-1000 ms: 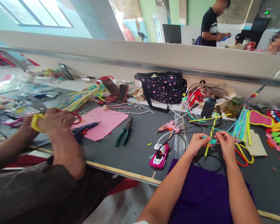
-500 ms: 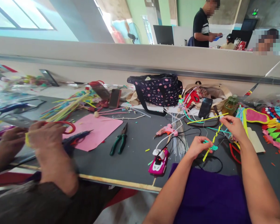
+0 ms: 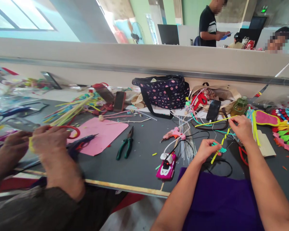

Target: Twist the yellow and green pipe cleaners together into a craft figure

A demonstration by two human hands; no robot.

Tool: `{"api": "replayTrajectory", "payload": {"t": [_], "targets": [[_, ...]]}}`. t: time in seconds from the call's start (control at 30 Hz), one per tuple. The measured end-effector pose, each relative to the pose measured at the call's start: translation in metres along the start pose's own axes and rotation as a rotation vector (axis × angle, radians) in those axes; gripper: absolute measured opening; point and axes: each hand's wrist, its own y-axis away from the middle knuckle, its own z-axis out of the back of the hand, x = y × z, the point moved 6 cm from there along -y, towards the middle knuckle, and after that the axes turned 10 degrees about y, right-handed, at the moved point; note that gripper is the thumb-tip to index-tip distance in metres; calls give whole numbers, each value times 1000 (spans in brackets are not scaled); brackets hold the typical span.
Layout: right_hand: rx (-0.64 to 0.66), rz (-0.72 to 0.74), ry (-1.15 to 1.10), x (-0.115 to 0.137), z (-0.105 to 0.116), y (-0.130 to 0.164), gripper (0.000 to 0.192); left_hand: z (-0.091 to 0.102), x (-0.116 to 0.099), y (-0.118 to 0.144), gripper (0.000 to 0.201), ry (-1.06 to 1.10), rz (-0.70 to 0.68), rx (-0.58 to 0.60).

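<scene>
Yellow strip (image 3: 223,141): partly spiralled, held to the right of the magenta power strip (image 3: 167,168)

Progress, my read: midway. Done — the stretch between the two hands and the short tail below the left one are already in a spiral, with a small green piece (image 3: 223,149) at the left fingertips. Left, by the look of it — a straight yellow length (image 3: 207,123) with no spiral in it. It meets the right fingers; can't tell if it's the same piece or a second one.

Location: held over the tabletop (image 3: 139,160), right of the power strip; most of it is farther from the person than the strip's body.

Axis: spiralled part slants. Lower end points back toward the person and toward the power strip's side; upper end points away and rightward. Straight length lies crosswise, free tip pointing left, ending beyond the power strip and right of it.

Fingers: left hand (image 3: 207,150) pinches the spiral near its lower end, by the green piece. Right hand (image 3: 242,128) pinches the upper end. Exact contact there is too small to tell.
</scene>
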Motion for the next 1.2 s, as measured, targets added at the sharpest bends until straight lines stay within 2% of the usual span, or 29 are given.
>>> {"api": "replayTrajectory", "payload": {"t": [0.2,0.3,0.43,0.53,0.6,0.63,0.67,0.73,0.83,0.87,0.97,1.1,1.2], "targets": [[7,57,93,7,-4,1,18,1,4,-1,35,32,17,2],[-3,10,82,6,-4,-1,20,3,5,-1,39,77,31,-7],[-45,-65,-41,2,3,-3,23,6,7,-3,45,187,62,-8],[-204,-199,-182,-10,14,10,34,15,6,-6,44,272,20,-84],[-304,-397,-313,-24,13,29,37,20,5,-8,42,339,-5,-124],[-302,-497,-394,-29,6,41,37,22,6,-9,41,367,-13,-133],[-241,-565,-487,-30,-6,51,37,23,6,-10,41,387,-17,-138],[-10,-638,-716,-22,-34,69,37,25,7,-12,41,404,-24,-145],[286,-609,-950,8,-63,85,37,26,8,-13,41,398,-34,-150],[345,-582,-990,17,-67,87,37,26,8,-13,41,394,-33,-150],[328,-562,-1005,28,-68,87,36,24,8,-12,39,370,-24,-133],[265,-599,-1010,21,-70,88,33,18,10,-11,40,303,6,-75],[280,-648,-1040,14,-74,92,36,22,9,-11,37,274,-34,-129]]}}
